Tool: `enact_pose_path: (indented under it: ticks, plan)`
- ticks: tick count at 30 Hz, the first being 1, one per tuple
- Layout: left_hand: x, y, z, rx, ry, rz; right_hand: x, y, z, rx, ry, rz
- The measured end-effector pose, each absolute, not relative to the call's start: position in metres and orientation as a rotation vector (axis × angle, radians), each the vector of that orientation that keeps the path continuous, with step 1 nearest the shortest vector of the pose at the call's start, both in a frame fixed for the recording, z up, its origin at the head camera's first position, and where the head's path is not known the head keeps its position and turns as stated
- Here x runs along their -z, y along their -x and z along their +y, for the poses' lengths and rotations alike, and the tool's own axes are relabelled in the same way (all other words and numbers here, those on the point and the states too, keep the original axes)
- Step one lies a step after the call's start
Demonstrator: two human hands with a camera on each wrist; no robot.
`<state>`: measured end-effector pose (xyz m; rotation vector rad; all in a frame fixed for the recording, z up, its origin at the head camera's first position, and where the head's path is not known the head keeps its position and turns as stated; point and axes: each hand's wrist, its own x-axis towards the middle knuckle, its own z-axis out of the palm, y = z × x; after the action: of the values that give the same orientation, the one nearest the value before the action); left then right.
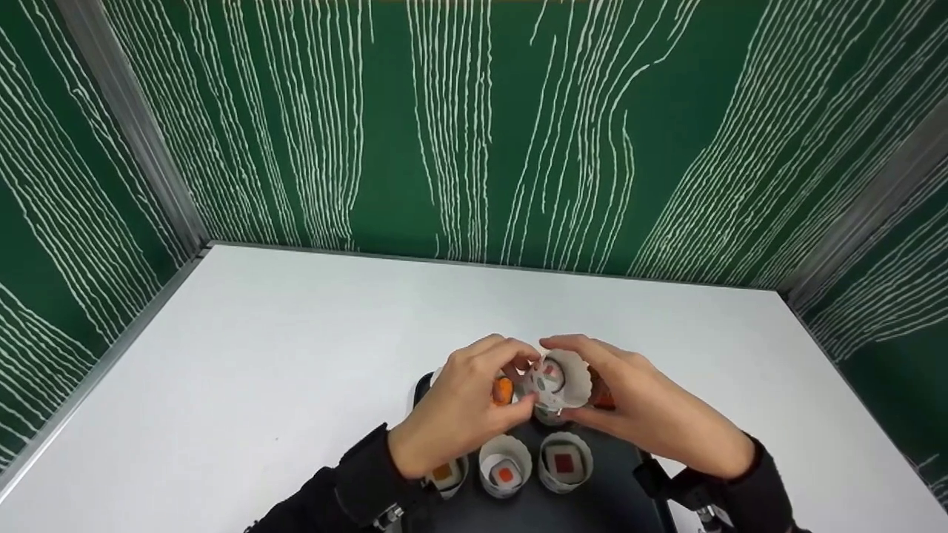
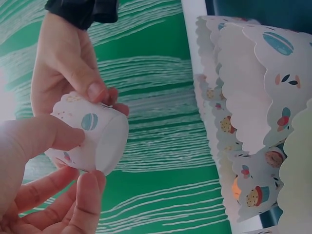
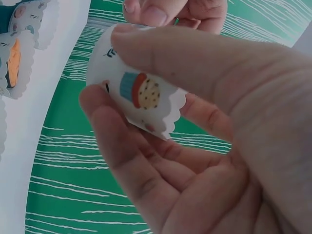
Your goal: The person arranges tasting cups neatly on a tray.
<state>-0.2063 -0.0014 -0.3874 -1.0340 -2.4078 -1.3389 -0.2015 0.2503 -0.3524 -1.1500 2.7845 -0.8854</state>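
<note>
A white paper baking cup (image 1: 574, 381) with a scalloped rim is held tilted above the dark tray by both hands. My left hand (image 1: 474, 389) pinches its left side between thumb and fingers. My right hand (image 1: 637, 389) grips its right side, thumb and fingers curled round the wall. Printed macarons and cupcakes decorate the paper cup (image 2: 90, 129), plainly seen in the left wrist view. Below the hands stand more paper cups: one with a red-centred white piece (image 1: 564, 464), another with an orange-red-centred piece (image 1: 506, 474). An orange piece (image 1: 502, 391) shows behind my left fingers.
The black tray (image 1: 607, 488) lies on a white table (image 1: 311, 326) at its near side. A cup with a yellow-centred piece (image 1: 444, 474) sits partly under my left wrist. Green walls with white lines (image 1: 385, 148) rise behind the table's far edge.
</note>
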Motion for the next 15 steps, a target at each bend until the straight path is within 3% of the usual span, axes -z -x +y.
enact_pose_path:
  ticks: [15]
  plan:
    - [0.385,0.2046,-0.002,1.391,1.031,-2.431,0.3499,0.2004,0.2529,0.902,1.091,2.78]
